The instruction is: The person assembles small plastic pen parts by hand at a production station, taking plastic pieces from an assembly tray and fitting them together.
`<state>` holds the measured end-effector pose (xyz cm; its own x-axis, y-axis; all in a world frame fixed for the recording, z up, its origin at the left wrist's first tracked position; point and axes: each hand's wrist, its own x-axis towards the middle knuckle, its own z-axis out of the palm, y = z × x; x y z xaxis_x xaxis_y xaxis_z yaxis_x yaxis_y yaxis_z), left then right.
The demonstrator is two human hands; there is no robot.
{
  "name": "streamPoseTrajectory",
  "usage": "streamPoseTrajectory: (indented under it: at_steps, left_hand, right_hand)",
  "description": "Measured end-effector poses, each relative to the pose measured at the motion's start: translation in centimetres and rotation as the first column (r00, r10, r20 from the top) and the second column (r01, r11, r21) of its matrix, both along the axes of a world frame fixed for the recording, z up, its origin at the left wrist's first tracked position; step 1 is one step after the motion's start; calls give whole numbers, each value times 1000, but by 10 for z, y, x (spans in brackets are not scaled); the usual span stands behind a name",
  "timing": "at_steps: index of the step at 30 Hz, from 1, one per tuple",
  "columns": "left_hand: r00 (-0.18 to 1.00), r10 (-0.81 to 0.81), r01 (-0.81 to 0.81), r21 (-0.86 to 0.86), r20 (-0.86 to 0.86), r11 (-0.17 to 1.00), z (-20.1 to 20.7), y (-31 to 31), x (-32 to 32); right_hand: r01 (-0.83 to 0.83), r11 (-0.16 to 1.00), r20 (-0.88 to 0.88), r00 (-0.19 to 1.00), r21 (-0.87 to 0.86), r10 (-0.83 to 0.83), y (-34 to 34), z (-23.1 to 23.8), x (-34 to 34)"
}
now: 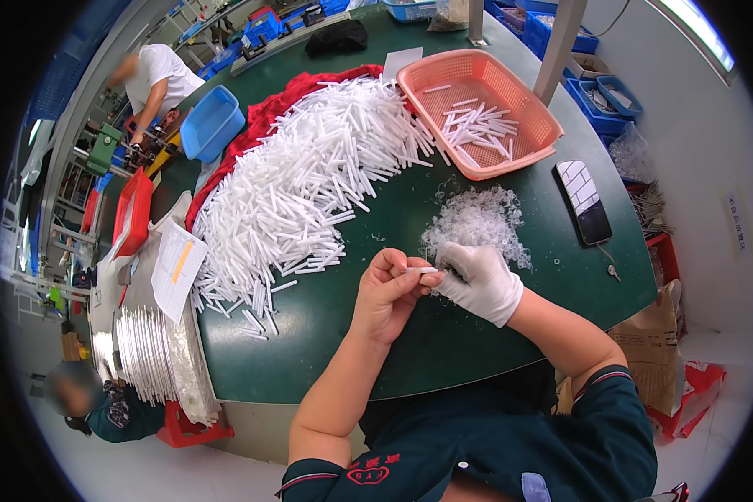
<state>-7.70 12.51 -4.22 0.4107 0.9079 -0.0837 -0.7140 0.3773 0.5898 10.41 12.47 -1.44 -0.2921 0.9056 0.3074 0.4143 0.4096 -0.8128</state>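
Observation:
A short, thin white plastic tube [423, 269] lies between my two hands, above the front part of the green table. My bare left hand [386, 297] is closed, pinching the tube between thumb and fingertips. At the tube's right end my right hand [487, 289], in a white glove, is closed with its fingertips pressed there. Just beyond the glove lies a heap of small clear plastic bits [477, 219]. To the left and farther off, a large pile of similar white tubes [301, 167] spreads over a red cloth [297, 86].
An orange basket [412, 84] with some white tubes stands at the back right. A phone [584, 201] and a key [613, 272] lie right on the green table [335, 360]. A blue bin [213, 125] and a paper sheet [176, 268] are left. Two people sit leftward.

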Motion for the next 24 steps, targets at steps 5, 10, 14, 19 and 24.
streamPoseTrajectory:
  at_steps: [5, 10, 14, 19, 24]
  left_hand:
    - [1000, 10, -10, 28, 5, 1000, -3, 0, 0]
    - [999, 28, -29, -20, -38, 999, 3, -1, 2]
    - [999, 34, -35, -30, -41, 999, 5, -3, 4]
    - [999, 30, -30, 19, -19, 999, -2, -1, 2]
    - [999, 36, -36, -10, -18, 999, 1, -1, 4]
  right_hand:
    - [2, 998, 62, 998, 57, -6, 0, 0, 1]
    - [26, 995, 103, 994, 91, -36, 0, -1, 1]
    - [16, 995, 118, 993, 94, -27, -1, 1, 1]
    - [4, 998, 167, 986, 64, -15, -1, 4, 3]
    - [5, 998, 145, 989, 67, -15, 0, 0, 3]
